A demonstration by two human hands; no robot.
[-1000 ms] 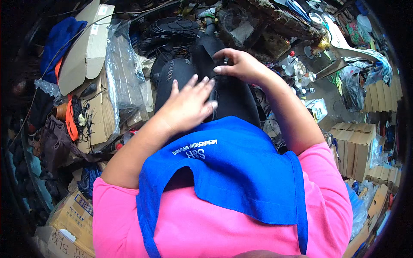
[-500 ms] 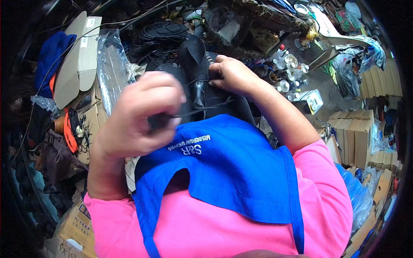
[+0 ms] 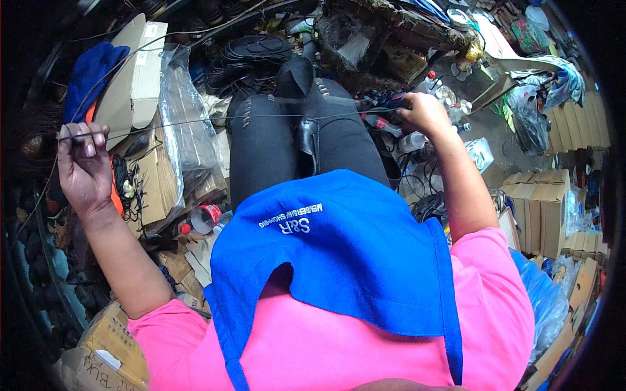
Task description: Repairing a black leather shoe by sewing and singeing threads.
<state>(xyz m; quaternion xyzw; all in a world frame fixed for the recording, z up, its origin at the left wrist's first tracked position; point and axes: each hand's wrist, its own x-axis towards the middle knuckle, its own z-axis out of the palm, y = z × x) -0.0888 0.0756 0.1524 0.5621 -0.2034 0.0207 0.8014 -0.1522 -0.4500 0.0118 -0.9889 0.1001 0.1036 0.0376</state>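
Note:
A black shoe [image 3: 306, 146] is clamped upright between my knees, its rounded end [image 3: 295, 78] pointing away from me. A thin dark thread [image 3: 261, 117] is drawn nearly straight across it from one hand to the other. At the far left, my left hand [image 3: 87, 159] is raised with its palm turned up, the thread pinched and running across its fingers. Out to the right, past my knee, my right hand [image 3: 427, 116] is closed on the thread's other side. Some dark items behind its fingertips are hard to make out.
Flattened cardboard [image 3: 140, 78] and clear plastic wrap [image 3: 186, 124] lie on the left. Plastic bottles [image 3: 412, 141] crowd the floor near my right hand. Cardboard boxes [image 3: 535, 205] stand farther right. A pile of black soles [image 3: 244, 62] is beyond my knees. A blue apron [image 3: 339, 254] covers my lap.
Both hands have swung outward from the shoe, my left hand to the far left and my right hand to the right. The thread between them now stretches wide and taut.

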